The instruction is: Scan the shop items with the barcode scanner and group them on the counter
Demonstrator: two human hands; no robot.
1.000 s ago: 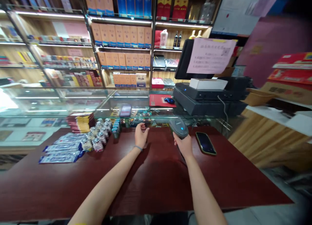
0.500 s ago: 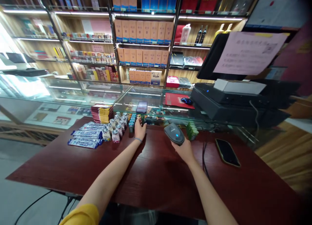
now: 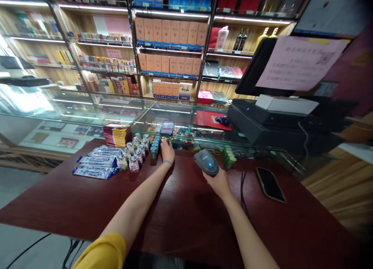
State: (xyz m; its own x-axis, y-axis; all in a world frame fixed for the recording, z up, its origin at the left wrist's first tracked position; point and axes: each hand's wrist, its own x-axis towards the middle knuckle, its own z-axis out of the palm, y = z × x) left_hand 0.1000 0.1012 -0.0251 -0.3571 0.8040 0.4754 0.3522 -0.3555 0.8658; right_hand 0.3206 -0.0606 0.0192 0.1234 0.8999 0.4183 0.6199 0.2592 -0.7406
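Observation:
My right hand [image 3: 217, 182] grips a grey handheld barcode scanner [image 3: 206, 162] with a blue light, held over the dark red table [image 3: 186, 214]. My left hand [image 3: 167, 151] reaches to the table's far edge, its fingers closed round small items in a row of little blue-green containers [image 3: 154, 146] by the glass counter; what it holds is too small to name. Beside them stand several small clear jars [image 3: 132, 158]. Further left lie blue-white wrapped packs [image 3: 96, 166] and a stack of red and yellow boxes [image 3: 117, 134].
A black phone [image 3: 270, 183] lies on the table at the right, near a black cable [image 3: 241, 189]. Small green packs [image 3: 228, 157] stand by the scanner. Behind is a glass counter [image 3: 122, 113], a cash register [image 3: 279, 117] with a monitor, and stocked shelves [image 3: 169, 40].
My left hand has stretched forward from open above the table to the row of small containers and closed there. My view has swung left; the scanner stays in my right hand.

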